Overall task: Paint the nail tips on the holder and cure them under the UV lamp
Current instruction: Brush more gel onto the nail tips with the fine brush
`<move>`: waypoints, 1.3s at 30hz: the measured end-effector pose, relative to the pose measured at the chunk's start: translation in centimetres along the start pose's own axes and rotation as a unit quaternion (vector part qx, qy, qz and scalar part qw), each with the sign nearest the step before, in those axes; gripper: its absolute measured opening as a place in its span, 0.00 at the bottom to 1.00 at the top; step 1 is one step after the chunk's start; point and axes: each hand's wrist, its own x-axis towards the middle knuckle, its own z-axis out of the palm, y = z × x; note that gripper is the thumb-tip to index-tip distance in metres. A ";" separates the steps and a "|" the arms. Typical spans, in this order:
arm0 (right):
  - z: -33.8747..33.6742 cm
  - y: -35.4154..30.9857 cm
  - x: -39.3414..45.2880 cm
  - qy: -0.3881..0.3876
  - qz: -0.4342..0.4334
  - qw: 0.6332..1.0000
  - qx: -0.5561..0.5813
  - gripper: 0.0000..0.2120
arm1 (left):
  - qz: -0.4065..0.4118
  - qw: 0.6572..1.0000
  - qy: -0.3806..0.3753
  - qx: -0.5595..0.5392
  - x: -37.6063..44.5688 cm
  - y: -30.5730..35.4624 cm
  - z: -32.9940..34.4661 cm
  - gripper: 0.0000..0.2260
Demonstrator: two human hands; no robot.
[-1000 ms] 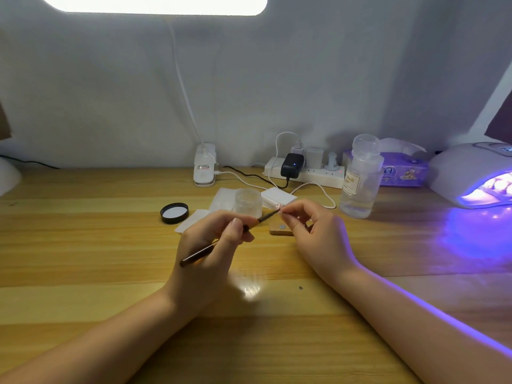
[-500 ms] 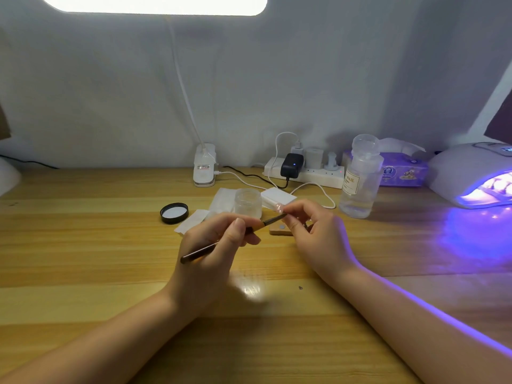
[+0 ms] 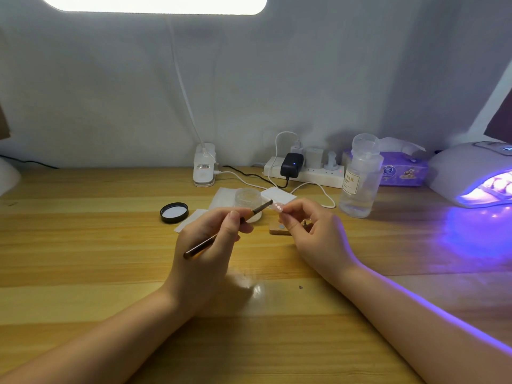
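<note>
Nail tip is held above the counter, just in front of the small clear jar, pinched in the grip of the right hand between thumb and fingertips. It appears pale pink and glossy with small bright highlights; its exact shape is hard to make out. Brush, dark-handled with a brass-coloured ferrule, is gripped pen-fashion by the left hand; its tip points up and right and ends just beside the nail tip. Contact between the two cannot be confirmed.

Below the right-hand fingers a small wooden holder block lies on the counter, partly covered by that hand. White pads lie under and around the jar, partly blocked by both hands. A black lid lies to the left of the pads, inner face up.

Farther back, against the wall: a white lamp clamp base, a power strip with a black adapter plugged in, a clear pump bottle with a label, and a purple tissue pack partly behind the bottle. UV lamp stands at the right, cut off by the frame edge, glowing violet onto the counter. The contents of its opening are not legible.
</note>
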 end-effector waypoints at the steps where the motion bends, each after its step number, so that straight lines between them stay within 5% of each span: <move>1: 0.0 0.0 0.0 0.001 0.000 1.000 0.001 0.05 | -0.001 1.000 -0.004 -0.001 0.0 0.1 0.0 0.10; 21: -0.1 0.2 0.1 0.024 -0.007 0.999 -0.034 0.07 | 0.025 0.998 -0.033 -0.048 -0.2 0.2 -0.1 0.12; 30: 0.2 0.5 0.2 0.050 -0.022 0.995 -0.086 0.06 | 0.054 0.996 -0.027 0.062 0.1 0.3 -0.2 0.15; 39: 0.0 0.2 0.1 0.048 -0.025 0.994 -0.099 0.07 | 0.058 0.996 -0.043 0.044 0.0 0.4 -0.2 0.13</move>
